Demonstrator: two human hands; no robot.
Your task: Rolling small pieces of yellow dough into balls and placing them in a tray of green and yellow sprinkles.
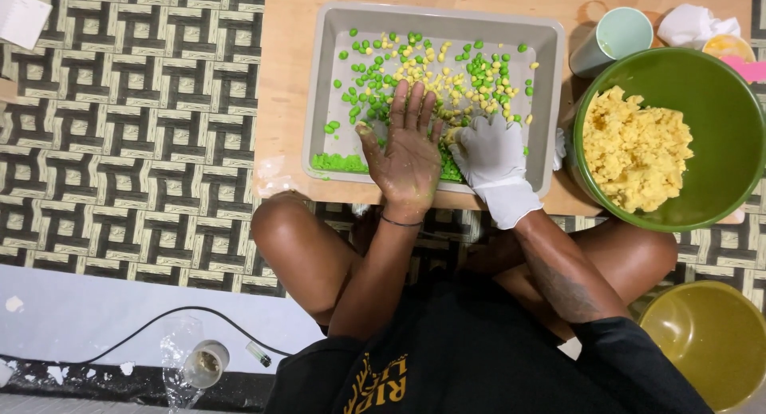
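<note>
We are sitting cross-legged at a low wooden board (287,79) with a grey rectangular tray (319,87) drawn up close to our knees, so both hands are reaching it without stretching. Small green and yellow pellets (435,67) are lying loose over the far half of the tray, while a strip of packed green material (339,162) is sitting against the near wall, apparently where the pieces are being gathered.

Our left hand (408,155), bare, is lying palm down on the tray floor, wrist straight, fingers extended and slightly fanned, gripping nothing; bits of green are sticking to the thumb. Our right hand (493,155), in a white glove, is resting just beside it with fingers loosely curled down onto the pellets; whether it is pinching any, we cannot tell.

The green bowl (718,119) holding crumbly yellow dough (634,147) is standing to the right of the tray, within easy reach of the gloved hand. A pale mint cup (614,39) is standing behind it, and a yellowish empty bowl (710,342) is sitting on the floor by our right knee.
</note>
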